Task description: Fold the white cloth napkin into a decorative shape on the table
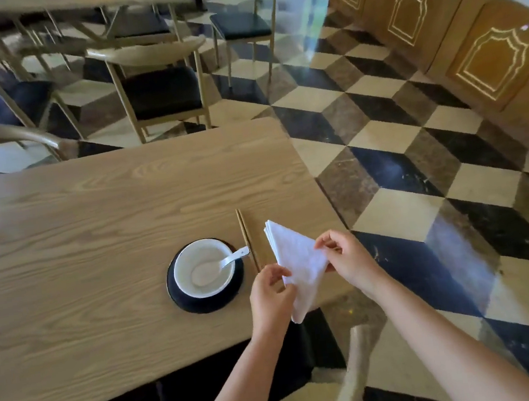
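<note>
The white cloth napkin [298, 262] is folded into a layered, pointed shape and held over the near right corner of the wooden table [94, 219]. Its far tip points away from me and its near tip hangs past the table edge. My left hand [272, 296] pinches the napkin's left edge near the middle. My right hand [345, 258] pinches its right corner with thumb and fingertips. Both hands grip the cloth.
A white bowl with a white spoon [203, 268] sits on a black plate [202, 301] just left of the napkin. Wooden chopsticks [248, 240] lie between them. A chair back [352, 378] is below my arms. More chairs [158, 87] stand beyond the table on a checkered floor.
</note>
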